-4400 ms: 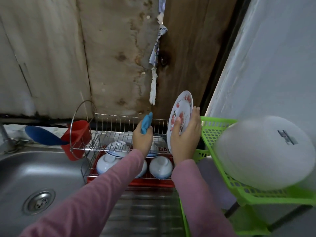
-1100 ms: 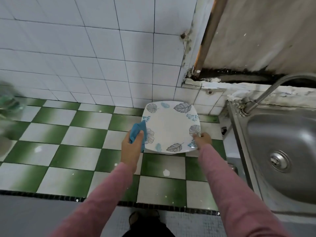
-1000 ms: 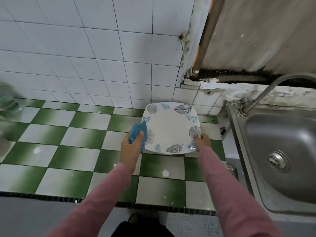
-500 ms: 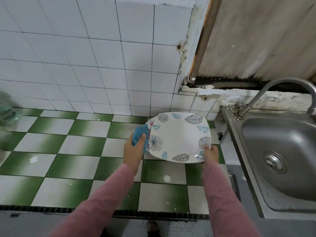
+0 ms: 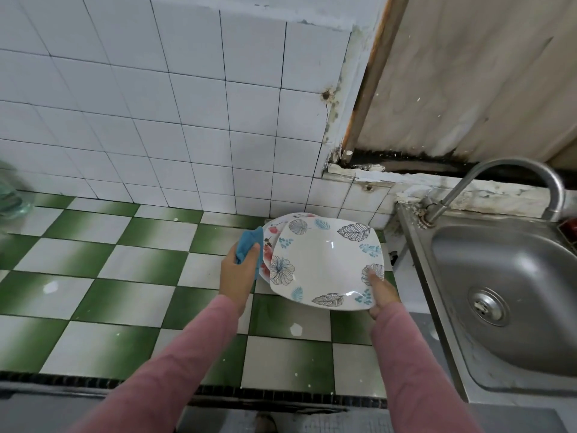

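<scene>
A square white plate with a leaf pattern (image 5: 324,264) is tilted above the green and white tiled counter (image 5: 125,270). My right hand (image 5: 379,295) grips its near right corner, thumb on top. Under it shows the edge of a round plate with red flowers (image 5: 269,242). My left hand (image 5: 239,273) holds a blue cloth (image 5: 246,248) against the left edge of the plates. Whether the round plate rests on the counter or is lifted cannot be told.
A steel sink (image 5: 505,295) with a curved tap (image 5: 512,182) lies to the right. White wall tiles (image 5: 156,104) rise behind the counter. A blurred greenish object (image 5: 12,198) sits at the far left edge. The counter's dark front trim (image 5: 93,382) runs below.
4.4 s ago I held the flowered plate at the dish rack; the view has since swung left to the counter. Over the last second the leaf plate rose and tilted, baring the flowered plate beneath.
</scene>
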`<control>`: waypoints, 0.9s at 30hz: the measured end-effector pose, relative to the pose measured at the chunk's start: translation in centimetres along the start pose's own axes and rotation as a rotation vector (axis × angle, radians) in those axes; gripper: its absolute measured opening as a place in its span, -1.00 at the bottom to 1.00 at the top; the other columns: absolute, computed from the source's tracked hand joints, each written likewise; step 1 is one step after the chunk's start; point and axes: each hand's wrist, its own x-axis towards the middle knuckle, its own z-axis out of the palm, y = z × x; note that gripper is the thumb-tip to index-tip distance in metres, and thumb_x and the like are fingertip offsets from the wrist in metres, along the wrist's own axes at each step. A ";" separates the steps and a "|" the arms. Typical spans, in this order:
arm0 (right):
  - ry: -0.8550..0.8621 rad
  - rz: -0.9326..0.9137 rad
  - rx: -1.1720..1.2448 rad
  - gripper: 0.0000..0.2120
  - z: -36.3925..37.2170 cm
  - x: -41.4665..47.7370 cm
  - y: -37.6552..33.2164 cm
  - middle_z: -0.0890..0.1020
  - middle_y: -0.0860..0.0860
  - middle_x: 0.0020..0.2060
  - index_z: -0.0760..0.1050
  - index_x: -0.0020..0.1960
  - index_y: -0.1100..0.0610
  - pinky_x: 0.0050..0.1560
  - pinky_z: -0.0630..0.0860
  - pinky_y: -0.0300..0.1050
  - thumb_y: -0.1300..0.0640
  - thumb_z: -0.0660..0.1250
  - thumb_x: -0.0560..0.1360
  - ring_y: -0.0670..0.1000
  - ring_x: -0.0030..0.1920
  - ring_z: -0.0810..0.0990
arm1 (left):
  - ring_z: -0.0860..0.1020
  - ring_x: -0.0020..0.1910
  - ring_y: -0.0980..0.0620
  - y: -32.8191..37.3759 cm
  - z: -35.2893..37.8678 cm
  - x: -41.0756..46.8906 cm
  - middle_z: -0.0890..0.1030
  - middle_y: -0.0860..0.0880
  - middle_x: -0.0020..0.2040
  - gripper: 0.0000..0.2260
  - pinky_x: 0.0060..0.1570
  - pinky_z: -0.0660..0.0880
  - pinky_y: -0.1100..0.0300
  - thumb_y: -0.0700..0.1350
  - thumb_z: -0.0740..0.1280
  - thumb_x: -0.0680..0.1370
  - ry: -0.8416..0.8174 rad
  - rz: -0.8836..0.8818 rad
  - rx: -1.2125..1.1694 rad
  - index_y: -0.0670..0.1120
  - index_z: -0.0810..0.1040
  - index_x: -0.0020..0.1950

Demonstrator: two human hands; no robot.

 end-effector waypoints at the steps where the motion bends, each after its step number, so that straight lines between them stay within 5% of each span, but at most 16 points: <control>1: 0.021 -0.008 0.019 -0.70 0.0 -0.7 -0.2 0.68 0.17 -0.04 0.50 0.13 0.19 0.13 0.62 0.10 -0.04 0.33 0.60 0.18 -0.05 0.67 | 0.57 -0.02 0.04 0.0 0.1 0.0 0.60 0.03 -0.03 -0.83 -0.07 0.54 0.17 -0.07 0.30 0.62 -0.004 0.001 -0.001 -0.02 0.50 0.21; 4: 0.036 -0.058 0.070 -0.82 -0.5 -1.0 -0.9 0.66 0.16 -0.05 0.49 0.05 0.13 -0.08 0.63 0.04 0.01 0.30 0.63 0.16 -0.12 0.66 | 0.58 -0.04 0.04 0.0 0.3 -0.1 0.60 0.04 -0.05 -0.85 -0.06 0.55 0.17 -0.08 0.31 0.62 0.001 0.010 -0.008 0.00 0.50 0.18; 9: 0.076 -0.121 0.064 -0.85 -2.0 -0.2 -1.9 0.67 0.16 0.02 0.52 0.03 0.04 0.22 0.42 0.47 -0.03 0.32 0.60 0.19 -0.08 0.65 | 0.57 -0.04 0.06 -0.1 0.8 -0.2 0.60 0.05 -0.06 -0.86 -0.03 0.54 0.16 -0.09 0.30 0.62 0.018 0.013 0.001 0.00 0.50 0.17; 15: 0.150 -0.225 0.179 -0.84 -1.2 -1.4 -3.3 0.60 0.05 -0.17 0.48 0.19 0.13 0.09 0.58 0.13 0.09 0.26 0.66 0.15 -0.13 0.60 | 0.57 -0.04 0.08 0.0 1.6 -0.5 0.59 0.05 -0.05 -0.85 -0.17 0.53 0.24 -0.06 0.29 0.62 0.009 0.025 0.014 0.00 0.49 0.19; 18: 0.144 -0.245 0.219 -0.84 -0.4 -2.1 -3.7 0.63 0.08 -0.08 0.48 0.20 0.12 0.08 0.59 0.07 0.08 0.24 0.67 0.16 -0.06 0.62 | 0.58 -0.08 0.08 0.3 1.9 -0.6 0.59 0.06 -0.08 -0.87 -0.23 0.51 0.27 -0.06 0.29 0.62 0.006 0.038 0.014 -0.01 0.50 0.16; 23: 0.147 -0.262 0.221 -0.76 0.5 -2.7 -4.0 0.63 0.12 0.05 0.48 0.26 0.12 -0.23 0.56 -0.09 0.03 0.21 0.67 0.11 -0.12 0.63 | 0.56 -0.09 0.11 0.4 1.9 -0.8 0.57 0.09 -0.09 -0.91 -0.23 0.50 0.28 -0.07 0.29 0.63 0.003 0.031 0.009 0.05 0.47 0.12; 27: 0.150 -0.284 0.279 -0.74 1.3 -3.0 -4.6 0.65 0.14 0.13 0.49 0.29 0.13 -0.13 0.57 -0.07 0.04 0.21 0.67 0.16 -0.03 0.65 | 0.57 -0.07 0.07 0.5 1.7 -0.7 0.58 0.06 -0.07 -0.86 -0.21 0.52 0.24 -0.06 0.28 0.63 0.006 0.031 0.006 0.01 0.48 0.18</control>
